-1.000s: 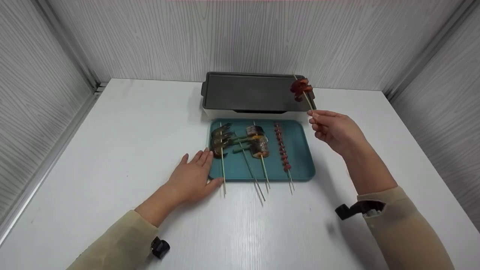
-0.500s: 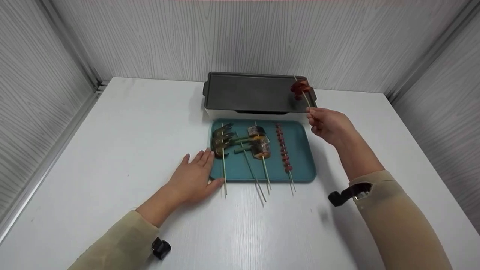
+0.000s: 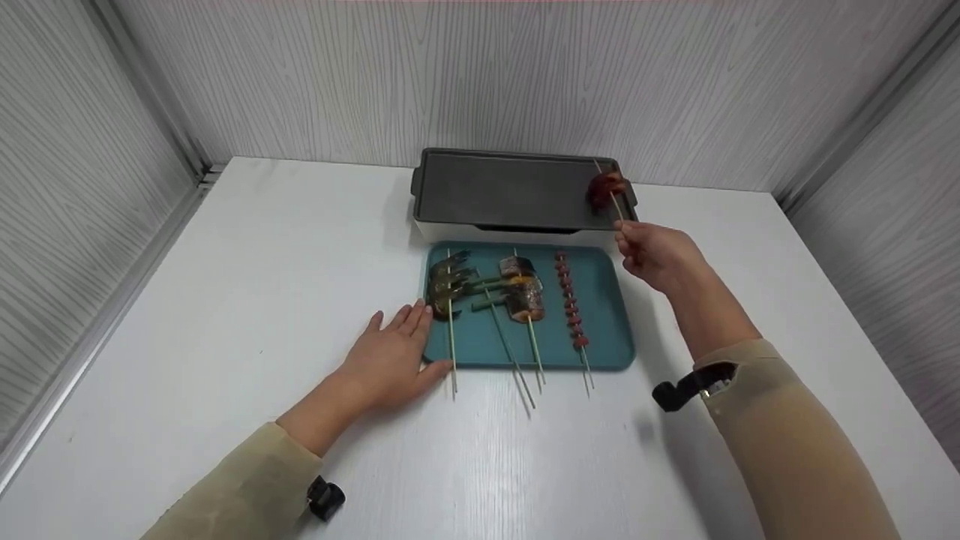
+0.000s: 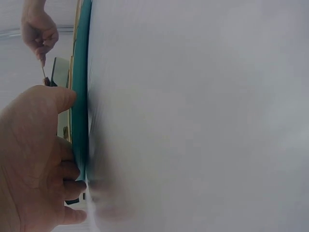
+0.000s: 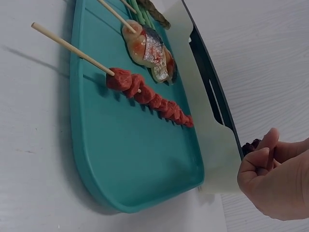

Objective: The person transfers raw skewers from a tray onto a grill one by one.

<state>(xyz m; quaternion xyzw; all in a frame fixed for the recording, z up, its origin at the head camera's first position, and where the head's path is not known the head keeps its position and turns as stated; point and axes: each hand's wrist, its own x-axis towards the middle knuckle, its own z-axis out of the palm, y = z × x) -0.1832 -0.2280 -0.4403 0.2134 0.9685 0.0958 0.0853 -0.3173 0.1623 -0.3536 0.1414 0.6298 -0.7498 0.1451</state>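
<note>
The right hand (image 3: 660, 255) pinches the stick of a dark red skewer (image 3: 604, 190) over the right end of the black griddle plate (image 3: 502, 187); whether the food touches the plate I cannot tell. In the right wrist view the fingers and thumb of that hand (image 5: 275, 176) meet on the stick, its food mostly hidden behind the griddle edge. The left hand (image 3: 386, 364) lies with straight fingers at the left edge of the teal tray (image 3: 607, 352). On the tray are a shrimp skewer (image 3: 448, 285), a skewer with green stalks (image 3: 491, 302), a fish skewer (image 3: 525, 296) and a thin red meat skewer (image 3: 570, 300).
The griddle's white base (image 3: 442, 229) stands directly behind the tray. Several stick ends project over the tray's front edge. A white table (image 3: 225, 300) surrounds them, with grey wood-grain walls (image 3: 337, 82) at the back and both sides.
The right hand has moved slightly left and lowered the dark red skewer nearer the griddle plate. The left hand keeps its place at the tray, while the view has shifted slightly.
</note>
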